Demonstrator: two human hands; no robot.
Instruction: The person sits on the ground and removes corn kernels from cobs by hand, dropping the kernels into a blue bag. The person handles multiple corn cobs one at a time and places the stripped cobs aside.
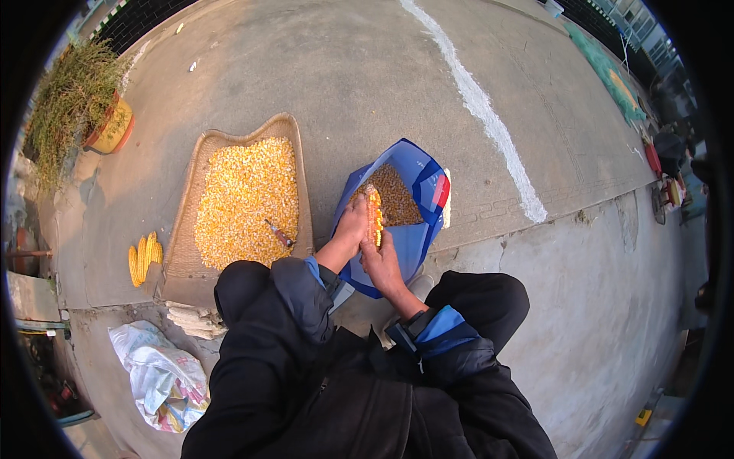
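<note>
Both of my hands grip one partly shelled corn cob point(374, 217), some yellow kernels still on its right side and bare cob on its left. My left hand point(354, 221) wraps its left side; my right hand point(381, 259) holds the lower end. Under the cob, a blue bag point(414, 248) stands open between my feet, with loose brownish kernels point(395, 192) inside. To the left lies a woven winnowing basket point(192, 189) heaped with yellow kernels point(246, 201). A small tool with a reddish handle point(281, 234) rests on that heap, its metal tip pointing up-left.
Several whole corn cobs point(145, 258) lie left of the basket. Bare cobs point(195, 321) are piled beside my left knee, near a white woven sack point(163, 376). A potted plant point(112, 129) stands at far left. A white stripe point(481, 109) crosses the concrete ahead.
</note>
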